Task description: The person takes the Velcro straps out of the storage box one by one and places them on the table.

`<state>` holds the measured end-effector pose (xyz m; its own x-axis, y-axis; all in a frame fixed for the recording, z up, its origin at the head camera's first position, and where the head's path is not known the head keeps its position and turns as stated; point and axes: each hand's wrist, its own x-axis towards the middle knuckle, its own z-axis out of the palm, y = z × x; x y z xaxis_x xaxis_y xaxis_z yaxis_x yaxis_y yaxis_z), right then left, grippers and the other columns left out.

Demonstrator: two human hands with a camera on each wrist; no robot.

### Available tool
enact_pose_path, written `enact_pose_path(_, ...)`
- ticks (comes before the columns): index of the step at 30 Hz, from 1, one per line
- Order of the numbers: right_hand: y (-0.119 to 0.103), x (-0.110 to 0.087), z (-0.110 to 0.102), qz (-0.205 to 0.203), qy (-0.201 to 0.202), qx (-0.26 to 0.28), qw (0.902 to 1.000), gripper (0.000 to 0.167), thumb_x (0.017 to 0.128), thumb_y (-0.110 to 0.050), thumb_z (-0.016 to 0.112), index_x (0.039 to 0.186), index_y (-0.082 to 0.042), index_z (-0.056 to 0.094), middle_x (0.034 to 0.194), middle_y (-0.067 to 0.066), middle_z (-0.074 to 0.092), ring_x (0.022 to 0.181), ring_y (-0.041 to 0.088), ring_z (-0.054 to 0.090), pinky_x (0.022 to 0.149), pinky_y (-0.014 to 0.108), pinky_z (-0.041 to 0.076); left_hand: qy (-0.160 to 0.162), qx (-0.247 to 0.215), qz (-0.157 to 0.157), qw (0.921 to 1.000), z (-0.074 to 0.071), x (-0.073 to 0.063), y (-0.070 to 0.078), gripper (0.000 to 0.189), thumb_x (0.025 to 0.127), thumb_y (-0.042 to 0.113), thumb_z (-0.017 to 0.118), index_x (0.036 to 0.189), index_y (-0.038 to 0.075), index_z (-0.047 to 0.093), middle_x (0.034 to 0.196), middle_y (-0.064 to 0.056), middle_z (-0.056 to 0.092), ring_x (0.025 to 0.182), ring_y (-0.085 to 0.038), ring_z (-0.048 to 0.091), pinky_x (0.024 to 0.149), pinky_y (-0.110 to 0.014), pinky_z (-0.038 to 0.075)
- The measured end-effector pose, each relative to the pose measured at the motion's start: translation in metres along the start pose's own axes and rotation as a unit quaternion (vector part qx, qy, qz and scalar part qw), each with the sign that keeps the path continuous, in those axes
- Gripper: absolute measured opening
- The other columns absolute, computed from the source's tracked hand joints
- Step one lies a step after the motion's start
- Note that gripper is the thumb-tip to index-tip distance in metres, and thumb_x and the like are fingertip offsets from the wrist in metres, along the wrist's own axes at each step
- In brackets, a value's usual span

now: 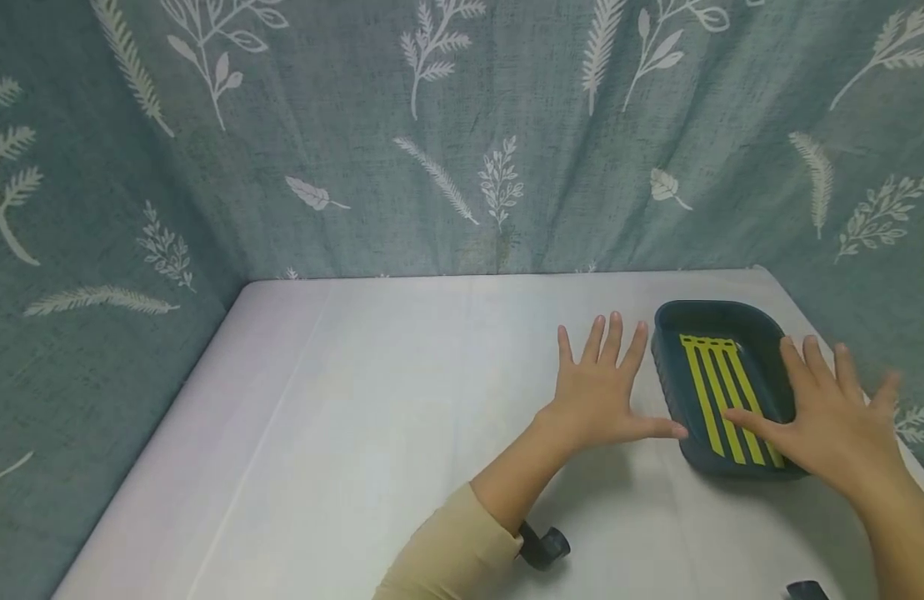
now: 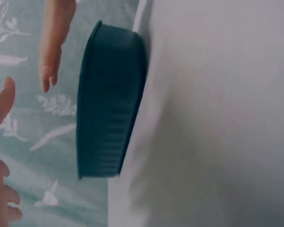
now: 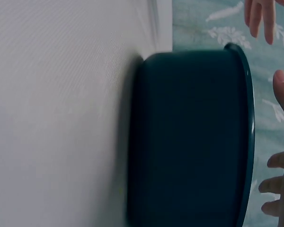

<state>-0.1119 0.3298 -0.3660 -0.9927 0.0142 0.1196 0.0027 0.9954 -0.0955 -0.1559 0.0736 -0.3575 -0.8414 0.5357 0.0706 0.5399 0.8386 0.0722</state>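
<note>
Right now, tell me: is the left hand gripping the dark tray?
No. The left hand lies flat on the white table with straight fingers, beside the dark tray.

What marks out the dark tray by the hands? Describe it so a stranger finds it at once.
Start at the white table set against the leaf-print curtain and go to its far right corner. There, between the open left hand and right hand, sits the dark teal tray. Its rounded corners, ribbed outer wall and yellow-striped floor set it apart.
</note>
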Motion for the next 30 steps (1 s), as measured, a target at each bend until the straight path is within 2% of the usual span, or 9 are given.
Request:
enact_pose_path(5,0.016,-0.009,0.004,0.009,0.019,0.008,0.9997,0.117,0.074,-0.071,0.059,0.15,0.0,0.005,0.145,0.039,0.016,0.136,0.054,-0.005,0.096,0.073,-0.018,-0.019,-0.024,-0.001,0.9995,0.005,0.002,0.017,0.116,0.07,0.088,0.041,0.151,0.023,-0.011,0.159,-0.005,-0.005,0.146,-0.022,-0.005,0.112,-0.06,0.002)
enact_pose_path(11,0.033,-0.02,0.011,-0.018,0.071,0.048,0.9962,0.113,0.072,-0.066,0.066,0.148,0.002,0.017,0.14,0.042,0.021,0.135,0.056,0.003,0.096,0.074,-0.017,-0.027,-0.046,-0.005,0.9986,0.013,0.003,0.031,0.116,0.071,0.087,0.041,0.15,0.022,-0.014,0.159,-0.007,-0.003,0.146,-0.023,-0.001,0.112,-0.059,0.007)
enact_pose_path(15,0.041,-0.024,0.018,-0.042,0.099,0.095,0.9897,0.113,0.068,-0.061,0.074,0.148,-0.002,0.021,0.143,0.039,0.02,0.134,0.058,0.008,0.096,0.075,-0.015,-0.024,-0.11,-0.014,0.9935,0.019,0.003,0.039,0.116,0.072,0.083,0.047,0.149,0.022,-0.015,0.158,-0.009,-0.009,0.145,-0.022,-0.007,0.113,-0.057,0.01)
enact_pose_path(17,0.045,-0.026,0.021,-0.052,0.095,0.126,0.9861,0.113,0.067,-0.055,0.077,0.149,-0.003,0.02,0.145,0.038,0.017,0.133,0.06,0.008,0.094,0.076,-0.016,-0.02,-0.165,-0.022,0.9859,0.023,0.003,0.043,0.116,0.073,0.08,0.051,0.149,0.023,-0.016,0.158,-0.008,-0.01,0.145,-0.021,-0.008,0.113,-0.056,0.011)
enact_pose_path(18,0.046,-0.027,0.023,-0.052,0.085,0.142,0.9848,0.113,0.068,-0.052,0.079,0.15,-0.003,0.018,0.146,0.037,0.014,0.133,0.06,0.006,0.093,0.076,-0.017,-0.019,-0.195,-0.028,0.9802,0.024,0.003,0.045,0.115,0.073,0.078,0.053,0.149,0.025,-0.015,0.158,-0.008,-0.009,0.145,-0.02,-0.006,0.113,-0.055,0.013)
enact_pose_path(20,0.05,-0.027,0.026,-0.057,0.071,0.172,0.9809,0.113,0.068,-0.044,0.081,0.15,-0.003,0.015,0.147,0.038,0.01,0.132,0.061,0.004,0.091,0.076,-0.019,-0.02,-0.27,-0.043,0.9618,0.027,0.003,0.047,0.113,0.073,0.074,0.058,0.149,0.029,-0.013,0.159,-0.007,-0.006,0.146,-0.019,-0.001,0.113,-0.052,0.017)
enact_pose_path(24,0.057,-0.026,0.032,-0.064,0.039,0.238,0.9685,0.109,0.071,-0.028,0.082,0.15,-0.002,0.012,0.148,0.038,0.006,0.134,0.059,-0.001,0.087,0.075,-0.024,-0.027,-0.412,-0.076,0.9077,0.034,0.004,0.05,0.108,0.073,0.063,0.068,0.149,0.038,-0.003,0.159,-0.004,0.004,0.145,-0.024,0.015,0.108,-0.05,0.032)
enact_pose_path(27,0.064,-0.027,0.037,-0.061,0.01,0.281,0.9578,0.103,0.077,-0.017,0.078,0.152,-0.008,0.008,0.154,0.026,-0.002,0.14,0.047,-0.009,0.089,0.077,-0.018,-0.033,-0.482,-0.086,0.8711,0.04,0.006,0.05,0.107,0.072,0.053,0.075,0.15,0.039,0.003,0.159,-0.003,0.008,0.144,-0.026,0.019,0.103,-0.051,0.037)
enact_pose_path(30,0.073,-0.029,0.041,-0.059,-0.015,0.322,0.9448,0.099,0.082,-0.009,0.073,0.153,-0.016,0.004,0.156,-0.005,-0.008,0.143,0.028,-0.016,0.096,0.073,-0.012,-0.039,-0.529,-0.08,0.8438,0.045,0.009,0.049,0.108,0.072,0.042,0.079,0.151,0.034,0.007,0.158,-0.003,0.011,0.144,-0.021,0.016,0.106,-0.048,0.036)
